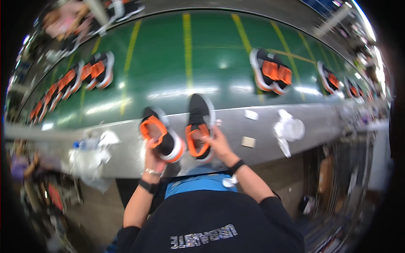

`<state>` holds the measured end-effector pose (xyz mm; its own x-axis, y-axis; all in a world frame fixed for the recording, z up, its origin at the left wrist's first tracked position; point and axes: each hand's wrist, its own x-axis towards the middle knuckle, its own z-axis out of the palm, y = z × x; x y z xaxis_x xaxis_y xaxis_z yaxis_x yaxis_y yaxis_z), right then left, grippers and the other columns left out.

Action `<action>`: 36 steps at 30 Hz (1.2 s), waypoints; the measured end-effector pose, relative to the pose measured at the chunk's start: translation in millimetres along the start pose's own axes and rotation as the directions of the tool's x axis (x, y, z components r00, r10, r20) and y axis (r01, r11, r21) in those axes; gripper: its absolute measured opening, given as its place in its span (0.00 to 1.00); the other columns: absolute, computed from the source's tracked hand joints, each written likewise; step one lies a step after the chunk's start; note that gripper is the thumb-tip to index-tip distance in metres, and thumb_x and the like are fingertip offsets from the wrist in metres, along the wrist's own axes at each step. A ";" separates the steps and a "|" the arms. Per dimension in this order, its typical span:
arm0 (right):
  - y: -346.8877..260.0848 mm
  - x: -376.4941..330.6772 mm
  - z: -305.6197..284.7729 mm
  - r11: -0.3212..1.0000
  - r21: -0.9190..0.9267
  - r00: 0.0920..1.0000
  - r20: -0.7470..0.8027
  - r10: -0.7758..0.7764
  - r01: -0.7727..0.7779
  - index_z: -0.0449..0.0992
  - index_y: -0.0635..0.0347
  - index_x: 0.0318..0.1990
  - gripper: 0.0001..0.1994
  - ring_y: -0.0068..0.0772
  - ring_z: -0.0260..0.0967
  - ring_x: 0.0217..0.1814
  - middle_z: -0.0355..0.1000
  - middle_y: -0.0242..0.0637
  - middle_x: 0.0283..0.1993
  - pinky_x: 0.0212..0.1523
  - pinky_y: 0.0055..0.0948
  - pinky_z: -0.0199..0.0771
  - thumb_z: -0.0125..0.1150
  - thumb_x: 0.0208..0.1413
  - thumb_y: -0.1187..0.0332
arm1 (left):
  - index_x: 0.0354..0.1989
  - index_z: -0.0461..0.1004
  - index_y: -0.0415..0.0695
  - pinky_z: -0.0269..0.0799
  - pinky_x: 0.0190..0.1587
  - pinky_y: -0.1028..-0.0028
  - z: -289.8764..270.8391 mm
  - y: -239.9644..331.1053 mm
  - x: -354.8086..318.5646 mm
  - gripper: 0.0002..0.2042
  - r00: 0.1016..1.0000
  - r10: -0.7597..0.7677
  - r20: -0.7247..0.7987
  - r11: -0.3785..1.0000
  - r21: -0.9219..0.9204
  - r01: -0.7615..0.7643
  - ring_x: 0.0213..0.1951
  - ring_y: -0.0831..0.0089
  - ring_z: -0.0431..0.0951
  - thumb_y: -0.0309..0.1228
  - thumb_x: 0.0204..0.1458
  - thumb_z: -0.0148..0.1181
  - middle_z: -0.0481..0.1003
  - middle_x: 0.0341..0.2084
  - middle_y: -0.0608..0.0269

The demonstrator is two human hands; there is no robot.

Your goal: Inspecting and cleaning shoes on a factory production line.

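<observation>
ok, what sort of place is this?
Likely a shoe factory line: a green, conveyor-like surface marked with yellow stripes, groups of matching black-and-orange shoes along it, and a metal ledge over which another pair is being handled.

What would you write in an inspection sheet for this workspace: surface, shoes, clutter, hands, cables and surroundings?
Surface: smooth grey ledge beside a glossy green surface with yellow stripes.
Job's things: black-and-orange left shoe with white sole, tilted; black-and-orange right shoe with white sole, toe pointing away.
Clutter: crumpled white wrapping at right; clear-and-white plastic heap at left; small cream square pad.
Hands: left hand grips the left shoe near its opening; right hand has its fingers at the right shoe's opening.
Cables: nothing seen.
Surroundings: more black-and-orange shoes on the green surface; blurred person in pink, upper left.
</observation>
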<state>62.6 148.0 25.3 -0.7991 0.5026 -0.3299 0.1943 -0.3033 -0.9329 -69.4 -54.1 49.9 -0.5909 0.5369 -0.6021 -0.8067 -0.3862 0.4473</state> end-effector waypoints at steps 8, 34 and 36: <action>2.7 -50.1 -108.9 0.864 -0.500 0.860 -0.416 -0.297 0.056 0.73 0.61 0.42 0.16 0.31 0.68 0.39 0.70 0.40 0.36 0.40 0.26 0.68 0.62 0.44 0.66 | 0.45 0.65 0.46 0.67 0.42 0.62 -56.0 -53.2 17.4 0.18 0.925 0.213 -0.315 0.899 0.434 -0.059 0.42 0.69 0.70 0.40 0.46 0.51 0.69 0.39 0.63; -57.8 -113.9 -291.8 0.822 0.232 0.651 -0.731 -0.206 0.520 0.67 0.66 0.36 0.06 0.23 0.68 0.29 0.71 0.36 0.28 0.35 0.22 0.68 0.49 0.51 0.75 | 0.55 0.56 0.44 0.52 0.53 0.62 -31.0 3.4 -16.8 0.22 0.783 0.579 -0.228 0.432 0.900 -0.057 0.53 0.70 0.60 0.35 0.51 0.45 0.61 0.51 0.63; -51.6 -108.7 -320.9 0.964 -0.254 0.590 -0.767 -0.253 0.083 0.71 0.67 0.32 0.05 0.25 0.69 0.31 0.71 0.37 0.28 0.33 0.25 0.69 0.51 0.50 0.74 | 0.55 0.56 0.44 0.51 0.54 0.63 -34.1 7.6 -14.9 0.21 0.776 0.601 -0.190 0.410 0.907 -0.095 0.53 0.70 0.60 0.33 0.52 0.44 0.61 0.52 0.63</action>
<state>322.0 368.8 62.8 -0.0843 0.9940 -0.0697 0.2654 -0.0450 -0.9631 -66.9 -90.6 39.7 -0.9450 0.0420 -0.3245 -0.2676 0.4713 0.8404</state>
